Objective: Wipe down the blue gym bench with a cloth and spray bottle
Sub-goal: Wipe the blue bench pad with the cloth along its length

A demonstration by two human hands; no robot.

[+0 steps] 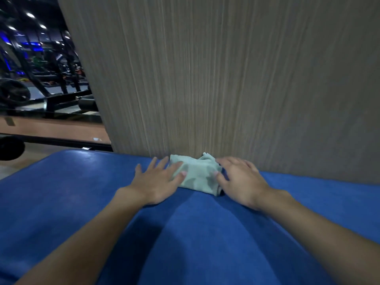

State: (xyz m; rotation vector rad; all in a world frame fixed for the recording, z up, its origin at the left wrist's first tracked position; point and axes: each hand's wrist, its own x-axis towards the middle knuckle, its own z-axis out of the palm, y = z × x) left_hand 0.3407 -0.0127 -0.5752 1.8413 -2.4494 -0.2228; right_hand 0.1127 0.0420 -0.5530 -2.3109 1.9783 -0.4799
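My left hand (pixel 158 182) lies flat on the blue gym bench (pixel 82 192), fingers spread, fingertips pressing the left edge of the folded green cloth (pixel 197 177). The cloth lies crosswise at the foot of the wood panel (pixel 226 79), equally near both hands. My right hand (pixel 240 179), fingers relaxed, rests on its right edge.

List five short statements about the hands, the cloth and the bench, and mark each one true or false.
1. The cloth lies on the blue bench, close to the wood-grain panel. True.
2. The left hand grips a spray bottle. False: it lies flat, its fingers on the cloth's left edge, and holds nothing.
3. The right hand touches the cloth's right side. True.
4. The cloth is dark red. False: it is pale green.
5. Gym equipment shows at the right of the view. False: it shows at the left, beyond the panel.
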